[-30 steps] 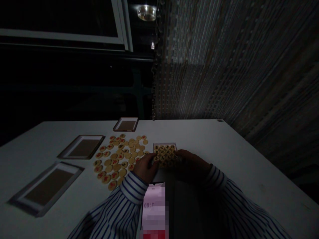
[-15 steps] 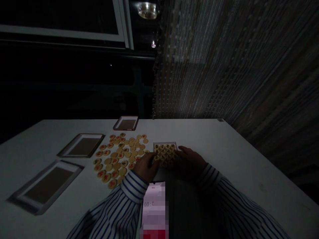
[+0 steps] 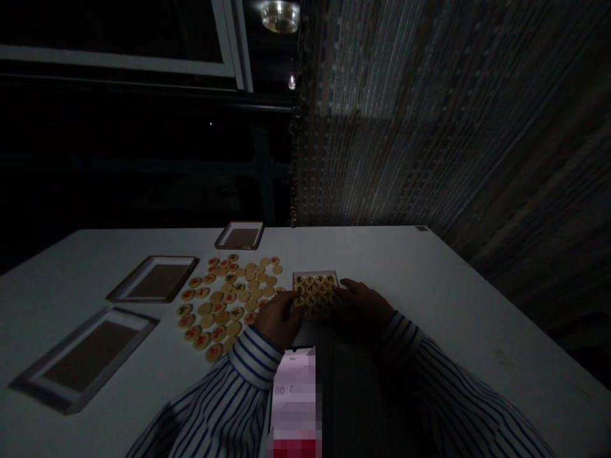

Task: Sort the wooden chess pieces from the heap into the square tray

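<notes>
A small shallow box (image 3: pixel 315 274) on the white table holds rows of round xiangqi pieces (image 3: pixel 311 289) with dark characters facing up. My left hand (image 3: pixel 278 320) is closed at the box's left side, thumb and fingers against its edge. On the opposite side my right hand (image 3: pixel 365 310) grips the right edge with its fingers; its lower part is in deep shadow. Left of the box, many loose xiangqi pieces (image 3: pixel 230 297) lie spread out, some with red or black characters, others blank side up. My left hand and sleeve cover some of them.
Three shallow trays stand at the left: a near one (image 3: pixel 35 385), a middle one (image 3: pixel 151 259) and a far one (image 3: pixel 238 224). A phone (image 3: pixel 293 397) with a lit screen lies before me. A bead curtain (image 3: pixel 363 127) hangs beyond the white table (image 3: pixel 382 251).
Both hands stay at the sides of the box, and the pieces keep their places. The whole view has shifted very slightly.
</notes>
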A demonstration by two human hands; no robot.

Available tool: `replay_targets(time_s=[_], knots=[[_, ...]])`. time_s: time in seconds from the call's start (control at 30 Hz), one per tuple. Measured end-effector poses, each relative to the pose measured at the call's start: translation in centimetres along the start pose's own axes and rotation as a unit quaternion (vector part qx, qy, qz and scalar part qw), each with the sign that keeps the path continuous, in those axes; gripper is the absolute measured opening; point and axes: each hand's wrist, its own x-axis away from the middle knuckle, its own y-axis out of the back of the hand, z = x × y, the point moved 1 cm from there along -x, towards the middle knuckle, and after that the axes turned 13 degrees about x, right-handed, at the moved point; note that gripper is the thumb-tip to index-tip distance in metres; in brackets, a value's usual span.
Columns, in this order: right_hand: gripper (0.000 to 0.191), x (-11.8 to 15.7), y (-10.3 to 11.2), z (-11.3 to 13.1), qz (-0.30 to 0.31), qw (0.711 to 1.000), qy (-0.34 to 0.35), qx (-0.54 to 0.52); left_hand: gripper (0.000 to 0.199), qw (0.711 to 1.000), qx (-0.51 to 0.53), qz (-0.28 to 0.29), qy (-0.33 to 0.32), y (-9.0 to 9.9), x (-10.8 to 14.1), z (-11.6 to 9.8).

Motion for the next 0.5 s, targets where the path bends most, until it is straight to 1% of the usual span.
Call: replay_targets(time_s=[0.1,0.23,0.37,0.5], knots=[[0.047,0.1,0.3,-0.2,0.009,1.000,0.018,0.002,0.033,1.000,-0.001,0.001,0.000,0.0,0.0,0.1],[0.042,0.4,1.0,-0.1,0.019,0.999,0.044,0.013,0.032,1.000,0.005,0.008,0.004,0.0,0.0,-0.1],[0.043,0.7,1.5,0.2,0.012,0.999,0.036,0.015,0.031,1.000,0.000,0.016,0.010,0.2,-0.1,-0.4],[0.042,0.7,1.7,0.5,0.023,0.999,0.032,0.010,0.029,1.000,-0.001,0.014,0.015,0.2,-0.1,-0.5]])
